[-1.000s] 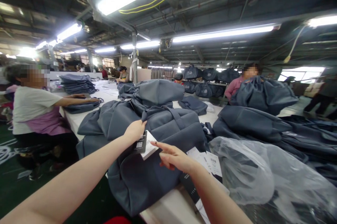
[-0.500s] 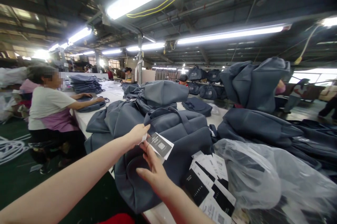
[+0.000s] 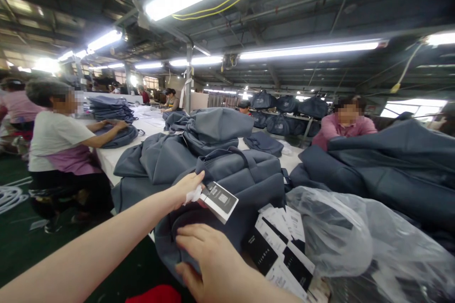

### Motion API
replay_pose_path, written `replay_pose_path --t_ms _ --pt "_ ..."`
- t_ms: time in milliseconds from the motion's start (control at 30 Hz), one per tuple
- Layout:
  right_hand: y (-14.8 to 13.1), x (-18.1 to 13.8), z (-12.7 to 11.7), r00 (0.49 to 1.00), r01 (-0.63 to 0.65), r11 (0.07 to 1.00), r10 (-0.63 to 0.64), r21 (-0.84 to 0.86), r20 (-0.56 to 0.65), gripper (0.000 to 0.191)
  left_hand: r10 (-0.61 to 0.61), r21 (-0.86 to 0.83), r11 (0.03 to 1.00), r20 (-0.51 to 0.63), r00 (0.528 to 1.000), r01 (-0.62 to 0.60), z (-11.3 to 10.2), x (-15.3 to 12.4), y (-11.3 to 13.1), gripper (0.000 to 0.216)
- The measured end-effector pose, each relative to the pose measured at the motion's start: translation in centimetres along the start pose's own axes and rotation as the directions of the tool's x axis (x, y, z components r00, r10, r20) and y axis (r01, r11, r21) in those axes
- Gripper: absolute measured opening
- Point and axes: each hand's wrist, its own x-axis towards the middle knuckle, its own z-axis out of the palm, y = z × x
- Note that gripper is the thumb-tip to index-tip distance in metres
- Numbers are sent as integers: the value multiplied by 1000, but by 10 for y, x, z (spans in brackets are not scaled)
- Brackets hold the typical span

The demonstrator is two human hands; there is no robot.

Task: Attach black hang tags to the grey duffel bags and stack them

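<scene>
The work in hand looks like dealing with the hang tag (image 3: 221, 201) at the upper edge of the dark blue-grey bag (image 3: 265, 192), near the centre of the frame. The left hand (image 3: 187, 188) is closed on a white scrap (image 3: 194, 195), and the tag juts out beside its fingertips, dark face up; whether those fingers also pinch the tag's cord or the bag cloth, I cannot tell. The right hand (image 3: 216, 255), at the lower centre, has a released grip: its fingers are loosely spread in front of the bag, with nothing seen in them. More cards (image 3: 261, 248) lie fanned out at the lower right, beside a clear plastic sheet (image 3: 334, 232). As I judge it, the next move calls for a steady left hand and a right hand kept clear of the bag's folds.

Half a second ago the right fingers were up at the tag; now they are lower and apart from it. At the right, the bag that was raised high is down, and a person in pink (image 3: 322, 132) shows behind the pile.
</scene>
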Motion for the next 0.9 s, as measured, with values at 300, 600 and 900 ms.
replay_pose_path --t_ms 300,600,900 --pt "91 16 -48 778 -567 823 547 28 -309 30 62 6 998 67 996 -63 -5 -14 4 50" --pt "114 12 -15 709 -571 387 677 724 197 38 -129 -8 991 86 988 131 -9 -19 18 47" --pt "122 -15 -9 718 -663 507 640 551 275 25 -168 -104 979 61 984 173 -12 -13 25 39"
